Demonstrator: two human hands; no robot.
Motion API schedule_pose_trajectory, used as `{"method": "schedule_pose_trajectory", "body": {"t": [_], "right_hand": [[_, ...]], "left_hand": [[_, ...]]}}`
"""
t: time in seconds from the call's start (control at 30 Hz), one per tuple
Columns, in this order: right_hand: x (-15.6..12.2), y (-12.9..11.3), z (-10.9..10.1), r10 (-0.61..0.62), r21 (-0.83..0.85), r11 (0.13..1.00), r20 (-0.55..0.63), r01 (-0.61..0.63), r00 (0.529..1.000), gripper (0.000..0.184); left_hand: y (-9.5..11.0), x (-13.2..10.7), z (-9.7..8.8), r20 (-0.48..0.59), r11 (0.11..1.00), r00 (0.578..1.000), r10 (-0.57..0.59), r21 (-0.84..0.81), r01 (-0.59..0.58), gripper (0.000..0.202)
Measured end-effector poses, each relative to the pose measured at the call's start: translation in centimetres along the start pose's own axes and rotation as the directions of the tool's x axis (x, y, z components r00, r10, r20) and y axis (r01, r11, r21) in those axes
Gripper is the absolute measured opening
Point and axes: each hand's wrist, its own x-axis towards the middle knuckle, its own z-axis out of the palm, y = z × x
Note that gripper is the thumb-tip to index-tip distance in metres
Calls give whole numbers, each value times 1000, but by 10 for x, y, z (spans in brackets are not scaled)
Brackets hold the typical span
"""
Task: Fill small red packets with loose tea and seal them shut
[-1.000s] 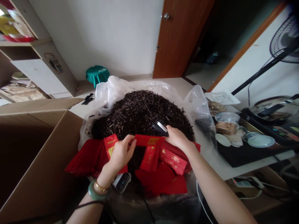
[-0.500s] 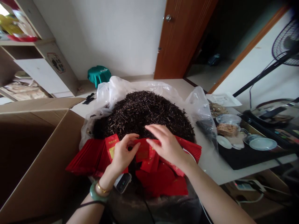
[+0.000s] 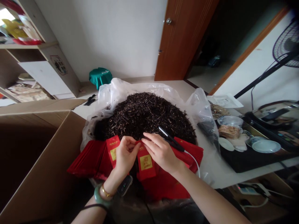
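Observation:
A small red tea packet (image 3: 146, 166) with a gold label hangs upright between my hands, its top edge at my fingertips. My left hand (image 3: 126, 154) pinches the packet's top left corner. The fingers of my right hand (image 3: 161, 152) close on the top right side, partly hiding it. Behind my right hand lies a slim black tool (image 3: 171, 139) with a white cable. Another red packet (image 3: 112, 152) stands just left of my left hand. A heap of dark loose tea leaves (image 3: 149, 115) rises beyond both hands. Under my left wrist is a small device with a display (image 3: 125, 185).
Clear plastic sheeting (image 3: 201, 107) surrounds the tea. Stacked red packets (image 3: 90, 158) lie at the left, more (image 3: 173, 188) in front. An open cardboard box (image 3: 67, 149) stands on the left. Plastic tubs (image 3: 230, 126) and a lid (image 3: 263, 145) sit on the right-hand table.
The red packet between my hands now faces me upright with its gold label showing. My fingers have drawn closer together at its top. The black tool behind my right hand has come into view.

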Motion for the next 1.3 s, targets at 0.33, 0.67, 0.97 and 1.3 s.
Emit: {"method": "schedule_pose_trajectory", "body": {"t": [0.33,0.67,0.97,1.3], "right_hand": [[-3,6,-3,-34,-70,997,23,35,999,22],[2,7,-4,116,37,992,114,-121,987,16],[8,14,-20,302,147,936,129,-319,945,14],[8,10,-18,237,112,964,41,-240,971,32]], "left_hand": [[-2,-5,8,-12,998,999,48,33,-48,28],[-6,-7,6,78,987,992,103,115,-112,19],[1,5,-10,280,922,958,-62,384,-53,19],[-1,7,-12,361,919,928,-91,389,-61,30]]}}
